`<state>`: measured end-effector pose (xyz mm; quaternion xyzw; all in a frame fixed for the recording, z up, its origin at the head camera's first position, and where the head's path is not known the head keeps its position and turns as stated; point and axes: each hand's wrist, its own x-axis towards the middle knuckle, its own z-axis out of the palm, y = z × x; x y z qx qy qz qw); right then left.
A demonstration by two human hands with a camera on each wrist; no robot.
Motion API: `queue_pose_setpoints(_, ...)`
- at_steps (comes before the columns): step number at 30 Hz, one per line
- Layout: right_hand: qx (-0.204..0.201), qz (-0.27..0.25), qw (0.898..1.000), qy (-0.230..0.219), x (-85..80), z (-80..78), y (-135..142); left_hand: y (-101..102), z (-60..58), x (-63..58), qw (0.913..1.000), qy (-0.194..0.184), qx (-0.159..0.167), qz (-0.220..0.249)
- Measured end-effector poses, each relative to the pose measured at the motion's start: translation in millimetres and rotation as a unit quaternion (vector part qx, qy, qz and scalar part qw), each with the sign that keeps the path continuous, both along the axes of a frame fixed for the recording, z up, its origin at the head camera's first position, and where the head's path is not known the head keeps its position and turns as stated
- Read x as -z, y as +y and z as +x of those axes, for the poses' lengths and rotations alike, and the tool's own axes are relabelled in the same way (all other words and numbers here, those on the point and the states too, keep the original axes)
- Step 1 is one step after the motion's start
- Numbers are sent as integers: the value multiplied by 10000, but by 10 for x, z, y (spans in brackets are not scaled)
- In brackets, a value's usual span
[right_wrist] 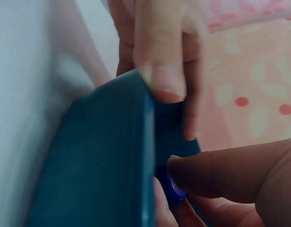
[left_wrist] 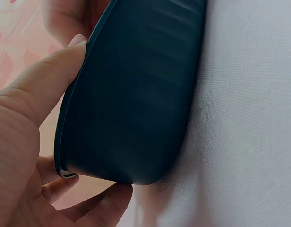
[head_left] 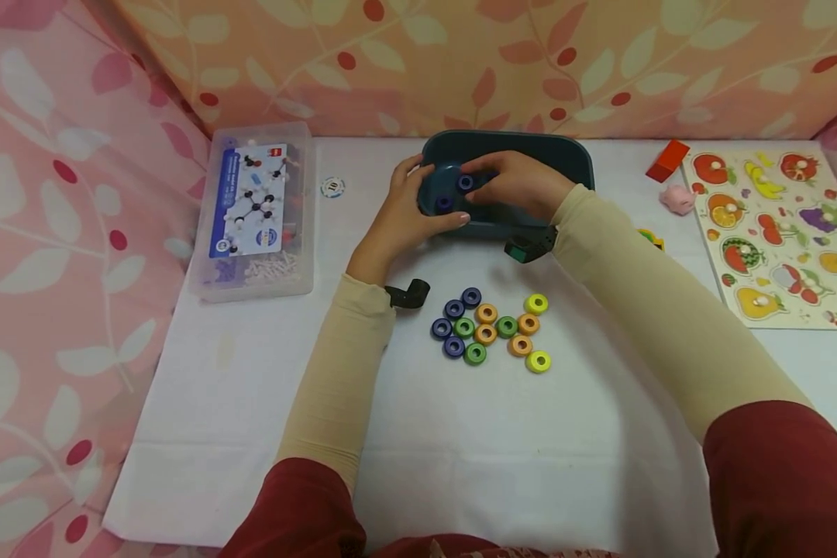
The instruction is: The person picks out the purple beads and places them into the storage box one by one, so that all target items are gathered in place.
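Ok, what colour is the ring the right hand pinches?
The ring is dark blue, clearest in the head view.

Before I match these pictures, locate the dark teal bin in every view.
Head: the dark teal bin sits upper centre, partly behind the hands.
Left wrist: it fills the upper middle, seen from outside.
Right wrist: it spans lower left to centre.
Shared landmark: the left hand, its thumb at the bin's rim.

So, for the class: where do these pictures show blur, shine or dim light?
Head view: the loose rings are clear, colours distinct; left wrist view: the right hand is blurred, the side of the bin dim, the weave of the tablecloth visible; right wrist view: the tablecloth is smeared, a pale shine running along the bin's rim.
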<state>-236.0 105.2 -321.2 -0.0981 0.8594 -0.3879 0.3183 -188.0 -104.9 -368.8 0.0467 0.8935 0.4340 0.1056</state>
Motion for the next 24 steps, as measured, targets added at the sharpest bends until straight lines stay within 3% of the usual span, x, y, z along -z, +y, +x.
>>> queue_pose_setpoints(6, 135, 45, 9996, -226, 42, -83, -60, 27, 1, -24, 10000, -17, 14, 15)
queue_pose_setpoints(12, 293, -163, 9994, -47, 48, -25, 77, 49, 0, -8, 9999, -79, 11, -71)
queue_pose_setpoints(18, 623, -526, 9966, 118, -113, 222, 224, 46, 9, -18, 9999, -51, -22, -118)
queue_pose_setpoints(24, 384, -717, 9967, -8, -234, 605, 295, 23, 23, -14, 9999, 2, -37, -139)
